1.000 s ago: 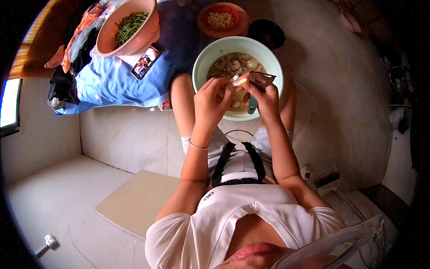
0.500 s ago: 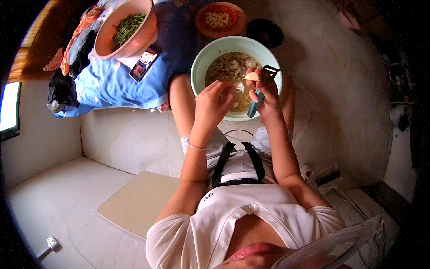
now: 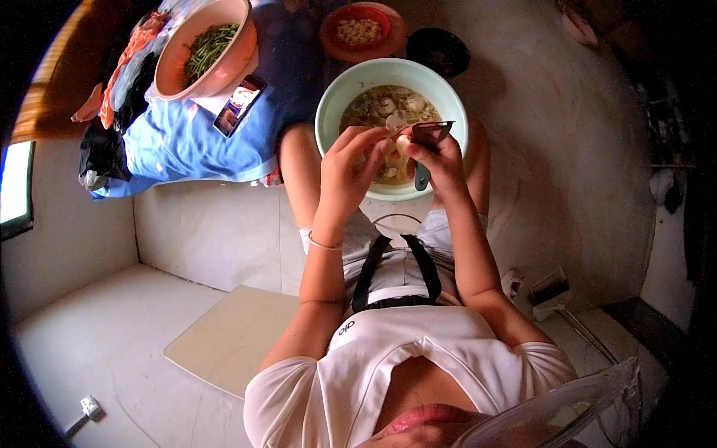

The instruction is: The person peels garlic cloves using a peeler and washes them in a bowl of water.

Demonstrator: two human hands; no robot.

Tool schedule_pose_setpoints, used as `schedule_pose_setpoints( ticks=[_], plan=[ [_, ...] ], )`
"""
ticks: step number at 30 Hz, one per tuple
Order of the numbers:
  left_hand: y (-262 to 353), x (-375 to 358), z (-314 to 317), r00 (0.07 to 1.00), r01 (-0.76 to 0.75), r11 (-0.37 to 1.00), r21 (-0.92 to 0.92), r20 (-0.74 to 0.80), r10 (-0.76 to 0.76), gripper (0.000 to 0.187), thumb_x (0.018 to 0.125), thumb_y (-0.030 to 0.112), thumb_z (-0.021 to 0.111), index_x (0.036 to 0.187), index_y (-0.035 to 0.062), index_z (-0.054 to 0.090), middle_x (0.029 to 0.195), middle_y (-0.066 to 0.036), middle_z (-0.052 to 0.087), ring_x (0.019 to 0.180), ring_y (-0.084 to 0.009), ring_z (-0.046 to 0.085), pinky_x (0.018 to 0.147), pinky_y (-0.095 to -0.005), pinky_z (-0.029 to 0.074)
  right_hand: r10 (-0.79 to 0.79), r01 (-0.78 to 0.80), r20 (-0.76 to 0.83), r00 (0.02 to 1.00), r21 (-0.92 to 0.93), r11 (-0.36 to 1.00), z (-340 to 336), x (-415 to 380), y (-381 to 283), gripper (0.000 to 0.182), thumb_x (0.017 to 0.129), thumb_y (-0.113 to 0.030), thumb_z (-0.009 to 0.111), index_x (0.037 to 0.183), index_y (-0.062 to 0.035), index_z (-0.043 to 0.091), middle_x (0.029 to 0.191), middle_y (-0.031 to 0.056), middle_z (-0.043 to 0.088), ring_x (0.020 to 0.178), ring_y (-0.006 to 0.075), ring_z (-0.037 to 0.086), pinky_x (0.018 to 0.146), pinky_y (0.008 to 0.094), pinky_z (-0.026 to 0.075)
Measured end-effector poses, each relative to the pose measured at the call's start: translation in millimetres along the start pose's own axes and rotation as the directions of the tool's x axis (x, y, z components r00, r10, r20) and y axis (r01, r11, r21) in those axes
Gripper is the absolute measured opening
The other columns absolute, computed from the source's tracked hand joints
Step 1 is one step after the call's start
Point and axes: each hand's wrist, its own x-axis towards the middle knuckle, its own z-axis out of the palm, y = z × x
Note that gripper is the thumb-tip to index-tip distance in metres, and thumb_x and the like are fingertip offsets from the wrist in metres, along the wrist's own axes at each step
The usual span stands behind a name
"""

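My right hand point(image 3: 444, 158) is closed around a peeler point(image 3: 431, 133), its dark head turned up and its handle below the palm. The same hand pinches a pale garlic clove point(image 3: 404, 143) between thumb and fingers. Close to the clove, my left hand point(image 3: 349, 160) has its fingertips pressed together; what they hold, if anything, is too small to make out. Both hands are over a pale green basin point(image 3: 328, 112) between my knees. Murky water point(image 3: 364, 110) with garlic cloves and loose skins partly fills it, and my hands hide its near part.
Beyond the basin stand a red bowl point(image 3: 388, 28) of peeled cloves and a black dish point(image 3: 439, 52). On a blue cloth point(image 3: 187, 153) at left rest a pink basin point(image 3: 168, 71) of green beans and a phone point(image 3: 240, 104). A dustpan point(image 3: 549, 291) lies at right on the floor.
My left fingertips have come up to the clove, away from the whitish skin seen in them earlier. My right hand has turned, tilting the peeler, and moved slightly inward.
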Motion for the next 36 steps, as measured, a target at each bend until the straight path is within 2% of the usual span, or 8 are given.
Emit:
schedule_pose_setpoints(
  ticks=[6,12,14,17,23,29,33,36],
  plan=[
    [-2,-3,1,0.997,-0.054,0.998,0.035,0.05,0.052,0.015,0.076,0.004,0.06,0.091,0.0032,0.061,0.083,-0.009,0.058,0.071,-0.0199,0.059,0.06,-0.0282,0.048,-0.05,0.049,-0.006,0.999,-0.068,0.997,4,0,-2,0.021,0.078,-0.011,0.063,0.096,-0.004,0.058,0.091,0.0036,0.061,0.074,0.0102,0.058,0.05,0.0218,0.048],
    [0,-4,-4,0.986,-0.154,0.969,0.191,0.097,0.138,0.021,0.073,0.001,0.06,0.094,0.0019,0.062,0.086,-0.011,0.059,0.075,-0.0219,0.059,0.066,-0.0291,0.048,-0.026,0.036,0.043,0.999,-0.253,0.967,-3,0,-3,0.02,0.077,-0.012,0.064,0.095,-0.0055,0.059,0.086,-0.0005,0.06,0.075,0.0057,0.056,0.055,0.0187,0.046],
    [1,-4,-6,0.979,-0.194,0.949,0.249,0.113,0.171,0.023,0.072,0.001,0.061,0.094,0.0027,0.062,0.086,-0.011,0.059,0.076,-0.0235,0.059,0.066,-0.0305,0.048,-0.109,0.136,0.092,0.99,-0.392,0.91,-2,2,-8,0.018,0.077,-0.012,0.064,0.093,-0.0053,0.058,0.084,-0.0017,0.059,0.075,0.005,0.055,0.057,0.0184,0.046],
    [-1,-4,-6,0.959,-0.283,0.909,0.307,0.12,0.258,0.022,0.071,0.006,0.06,0.092,0.0061,0.061,0.08,-0.007,0.057,0.072,-0.0238,0.057,0.06,-0.033,0.048,0.029,-0.014,0.038,0.999,-0.35,0.937,2,-1,-17,0.018,0.077,-0.012,0.064,0.091,-0.0042,0.058,0.083,-0.0013,0.06,0.075,0.0058,0.056,0.06,0.019,0.046],
    [-4,-4,-6,0.95,-0.309,0.891,0.334,0.147,0.274,0.022,0.069,0.006,0.061,0.091,0.0064,0.061,0.081,-0.006,0.056,0.072,-0.0225,0.056,0.06,-0.0322,0.048,-0.105,0.143,0.098,0.99,-0.587,0.797,-4,2,-13,0.018,0.076,-0.012,0.065,0.089,-0.003,0.056,0.082,0.0016,0.061,0.075,0.0083,0.056,0.065,0.022,0.045],
    [-5,-3,-5,0.955,-0.295,0.901,0.319,0.13,0.266,0.021,0.067,0.006,0.062,0.089,0.0066,0.061,0.08,-0.005,0.056,0.07,-0.0218,0.056,0.059,-0.0319,0.047,-0.041,0.065,0.057,0.998,-0.544,0.836,0,0,-16,0.018,0.075,-0.009,0.065,0.089,-0.0028,0.056,0.08,0.0031,0.061,0.077,0.0093,0.056,0.069,0.0232,0.044],
    [-5,-3,-5,0.961,-0.274,0.918,0.287,0.108,0.253,0.019,0.067,0.006,0.062,0.086,0.0061,0.06,0.079,-0.005,0.056,0.07,-0.022,0.056,0.057,-0.0317,0.047,0.02,0.013,0.06,0.998,-0.514,0.858,1,0,-18,0.018,0.076,-0.007,0.063,0.093,-0.0029,0.058,0.084,0.0038,0.06,0.079,0.0102,0.056,0.067,0.0231,0.045],
    [-6,-4,-4,0.961,-0.276,0.902,0.333,0.106,0.255,0.016,0.068,0.007,0.062,0.083,0.0056,0.059,0.077,-0.005,0.054,0.069,-0.0224,0.055,0.056,-0.032,0.047,-0.171,0.241,0.175,0.97,-0.56,0.792,2,2,-14,0.019,0.079,-0.002,0.059,0.098,-0.001,0.056,0.084,-0.0001,0.059,0.072,0.0043,0.056,0.052,0.0162,0.046]
  ],
)
